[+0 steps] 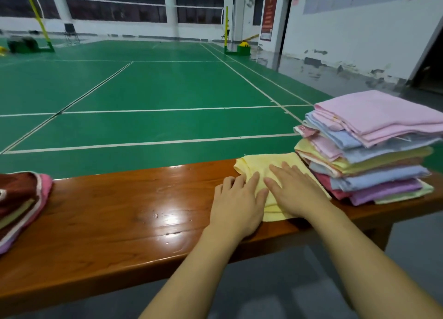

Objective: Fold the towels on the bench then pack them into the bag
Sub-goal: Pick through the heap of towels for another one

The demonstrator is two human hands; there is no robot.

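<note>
The yellow towel (263, 174) lies folded on the wooden bench (119, 210), just beside the stack of towels (366, 148). The right hand (294, 191) presses flat on it, fingers straight. The left hand (236, 203) rests on its left edge, fingers slightly bent.

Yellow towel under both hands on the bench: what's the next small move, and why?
Probably lift the yellow towel onto the folded stack beside it. It already lies small and flat on the bench, with the left hand and the right hand pressing it with straight fingers, so it looks finished. No bag is clearly in view.
</note>
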